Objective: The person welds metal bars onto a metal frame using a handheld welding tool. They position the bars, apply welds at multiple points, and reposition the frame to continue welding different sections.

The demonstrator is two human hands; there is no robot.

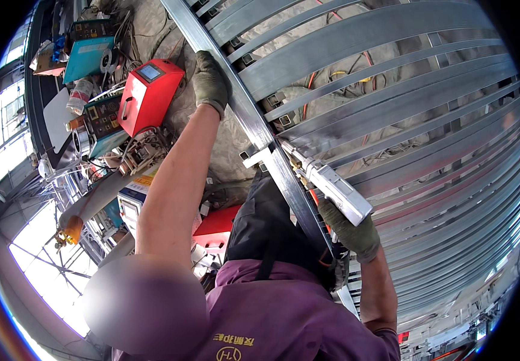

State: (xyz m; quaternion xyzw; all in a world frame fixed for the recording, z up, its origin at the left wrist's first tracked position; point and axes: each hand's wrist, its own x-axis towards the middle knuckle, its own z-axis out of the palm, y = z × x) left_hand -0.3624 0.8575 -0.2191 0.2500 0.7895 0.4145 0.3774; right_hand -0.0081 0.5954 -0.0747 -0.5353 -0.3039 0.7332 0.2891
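Observation:
My left hand (210,83), in a dark green work glove, is closed over the outer edge of a long galvanized square tube (249,111). In my right hand (351,231), gloved alike, is a silver, boxy handheld welding gun (339,191). Its narrow nozzle reaches up and left to where a flat slat (332,123) meets the tube. A small pale metal bracket (256,157) sits across the tube just left of the nozzle. Most of my right fingers are hidden behind the gun's body.
Many parallel metal slats and tubes spread to the right, with cables beneath them. Left stand a red machine (145,96) with a small screen, a teal machine (88,57) and tangled wires. A gas cylinder (94,198) lies lower left. Another red case (216,227) is beside my legs.

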